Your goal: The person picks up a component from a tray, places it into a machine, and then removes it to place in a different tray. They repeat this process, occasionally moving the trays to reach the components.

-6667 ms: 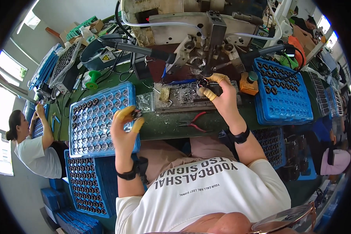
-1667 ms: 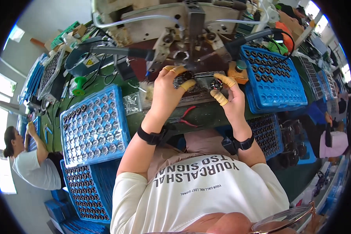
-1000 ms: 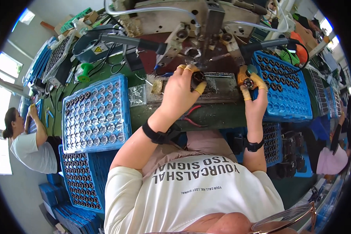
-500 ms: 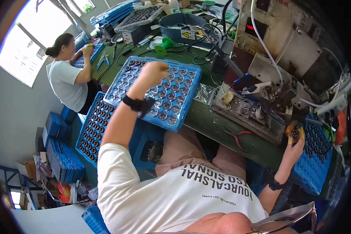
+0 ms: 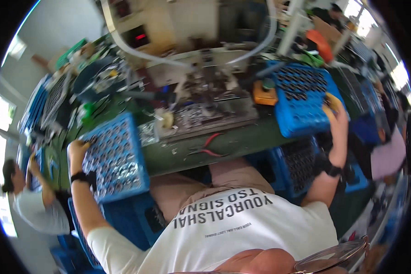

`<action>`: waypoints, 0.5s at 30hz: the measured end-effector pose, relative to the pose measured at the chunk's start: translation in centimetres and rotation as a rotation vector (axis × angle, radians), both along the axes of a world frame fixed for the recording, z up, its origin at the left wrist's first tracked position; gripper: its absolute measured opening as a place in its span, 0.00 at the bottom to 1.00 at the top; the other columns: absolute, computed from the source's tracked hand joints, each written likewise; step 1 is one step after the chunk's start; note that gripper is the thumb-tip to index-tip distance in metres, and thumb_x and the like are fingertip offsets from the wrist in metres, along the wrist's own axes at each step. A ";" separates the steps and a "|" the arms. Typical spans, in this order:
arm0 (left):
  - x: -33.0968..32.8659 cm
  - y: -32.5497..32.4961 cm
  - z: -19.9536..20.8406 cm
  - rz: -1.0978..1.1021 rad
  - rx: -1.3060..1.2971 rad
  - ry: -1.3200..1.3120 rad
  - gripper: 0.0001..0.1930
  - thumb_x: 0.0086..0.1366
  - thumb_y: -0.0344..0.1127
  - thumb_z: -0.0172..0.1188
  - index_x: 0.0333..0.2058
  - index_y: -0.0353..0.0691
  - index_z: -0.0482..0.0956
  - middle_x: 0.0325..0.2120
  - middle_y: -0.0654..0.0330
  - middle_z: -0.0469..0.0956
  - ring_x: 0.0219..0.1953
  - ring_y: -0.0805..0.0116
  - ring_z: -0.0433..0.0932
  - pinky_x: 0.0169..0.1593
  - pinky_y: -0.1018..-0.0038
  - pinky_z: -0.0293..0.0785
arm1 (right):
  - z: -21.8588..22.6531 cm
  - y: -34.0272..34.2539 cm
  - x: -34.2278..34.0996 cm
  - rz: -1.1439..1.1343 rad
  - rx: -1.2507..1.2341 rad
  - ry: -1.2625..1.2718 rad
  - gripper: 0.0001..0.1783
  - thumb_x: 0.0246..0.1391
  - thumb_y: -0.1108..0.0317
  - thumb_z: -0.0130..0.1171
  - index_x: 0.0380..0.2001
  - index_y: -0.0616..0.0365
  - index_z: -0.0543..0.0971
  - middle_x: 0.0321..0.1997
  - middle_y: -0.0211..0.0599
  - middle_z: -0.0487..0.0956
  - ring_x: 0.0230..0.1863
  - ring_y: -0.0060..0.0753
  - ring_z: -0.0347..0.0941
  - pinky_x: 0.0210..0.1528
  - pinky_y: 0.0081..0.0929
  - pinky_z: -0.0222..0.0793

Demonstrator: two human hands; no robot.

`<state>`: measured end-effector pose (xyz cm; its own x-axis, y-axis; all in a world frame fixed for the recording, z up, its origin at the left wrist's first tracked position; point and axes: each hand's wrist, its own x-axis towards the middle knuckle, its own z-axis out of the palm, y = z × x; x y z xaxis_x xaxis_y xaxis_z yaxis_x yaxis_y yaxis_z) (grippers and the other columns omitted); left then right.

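Note:
My left hand is over the left edge of a blue tray filled with rows of clear, round pockets. Its fingers curl down next to a dark round part, and blur hides whether they grip one. At the right, my right hand, with yellow covers on its fingers, reaches down onto another blue tray. Dark round parts stand in rows on that tray's far portion. The fingers are bent together near its right side; what they hold, if anything, is too smeared to make out.
A greasy metal machine stands between the trays, with clear tubes above it. Red-handled pliers lie on the green bench. An orange box adjoins the right tray. One person works at the left; others are at the right.
The view has swung to the right. My left hand has gone from the tray's far middle to its left edge. My right hand has moved from beside the machine onto the right tray.

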<state>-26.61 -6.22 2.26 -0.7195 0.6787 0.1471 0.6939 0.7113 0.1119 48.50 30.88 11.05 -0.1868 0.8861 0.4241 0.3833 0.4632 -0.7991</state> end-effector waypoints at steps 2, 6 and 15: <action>-0.9 -0.2 -0.7 0.003 0.130 0.070 0.20 0.45 0.46 0.66 0.29 0.33 0.80 0.26 0.46 0.80 0.28 0.50 0.79 0.37 0.64 0.74 | -2.6 3.8 2.3 -0.079 0.016 -0.187 0.21 0.49 0.71 0.65 0.48 0.60 0.77 0.42 0.38 0.80 0.43 0.29 0.76 0.48 0.25 0.69; 1.4 1.1 1.5 0.027 0.421 -0.234 0.16 0.52 0.35 0.66 0.37 0.33 0.79 0.29 0.55 0.82 0.31 0.68 0.81 0.40 0.74 0.75 | -6.0 7.7 2.3 -0.224 0.016 -0.342 0.21 0.46 0.64 0.68 0.44 0.59 0.79 0.44 0.45 0.80 0.43 0.39 0.78 0.46 0.31 0.72; 14.7 -2.8 2.5 -0.136 1.217 -1.053 0.25 0.62 0.26 0.58 0.58 0.32 0.65 0.46 0.58 0.73 0.42 0.72 0.75 0.49 0.79 0.74 | -8.5 9.8 2.8 -0.267 -0.022 -0.149 0.18 0.56 0.65 0.58 0.51 0.51 0.77 0.45 0.41 0.79 0.43 0.36 0.75 0.46 0.29 0.68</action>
<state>-11.91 -9.02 4.74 -0.7917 0.5982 0.1235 -0.0047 -0.2080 0.9781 51.26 40.64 2.56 -0.0052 0.9208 0.3900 0.6032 0.3140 -0.7332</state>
